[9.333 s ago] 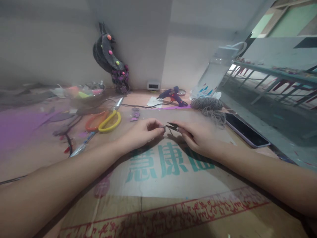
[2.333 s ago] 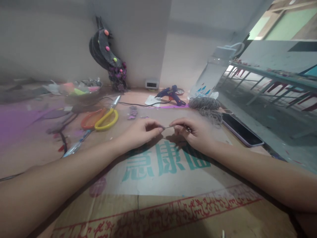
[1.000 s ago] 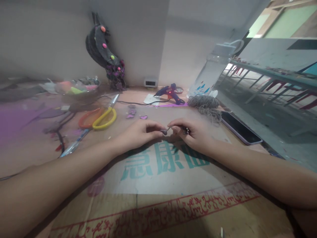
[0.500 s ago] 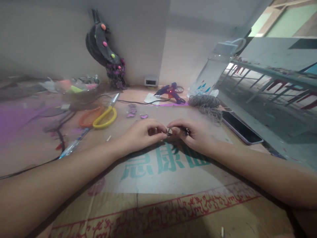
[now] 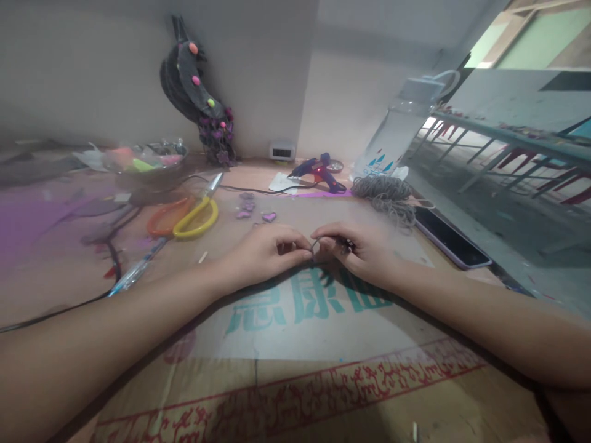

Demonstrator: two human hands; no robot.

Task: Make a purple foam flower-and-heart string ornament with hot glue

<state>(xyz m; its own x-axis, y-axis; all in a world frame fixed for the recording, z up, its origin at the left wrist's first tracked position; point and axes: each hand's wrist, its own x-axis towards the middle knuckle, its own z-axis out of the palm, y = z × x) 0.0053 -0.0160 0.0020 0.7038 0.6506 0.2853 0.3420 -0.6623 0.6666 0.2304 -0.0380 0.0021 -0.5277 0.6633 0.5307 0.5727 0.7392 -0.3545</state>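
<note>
A short thin grey cord (image 5: 316, 243) spans the small gap between my two hands over the printed sheet. My left hand (image 5: 272, 251) pinches its near end between thumb and fingertips. The other end is pinched in my right hand (image 5: 364, 252), with the index finger bent over the thumb. A small dark piece (image 5: 348, 246) is tucked in the curled fingers of my right hand; its kind I cannot make out. Beyond my left hand lie several small purple pieces with dark edges, one of them a heart-like piece (image 5: 269, 217).
Scissors (image 5: 196, 218) and a pen (image 5: 138, 267) lie at left. Along the back are a bowl of bits (image 5: 152, 163), a dark crescent decoration (image 5: 189, 80), a glue gun (image 5: 318, 169) with a red light, grey yarn (image 5: 383, 194), a bottle (image 5: 392, 129) and a phone (image 5: 450, 237).
The cord between my fingertips has shifted from a curved loop to a straighter slant. My left fingertips have closed together slightly; both arms stay nearly in place.
</note>
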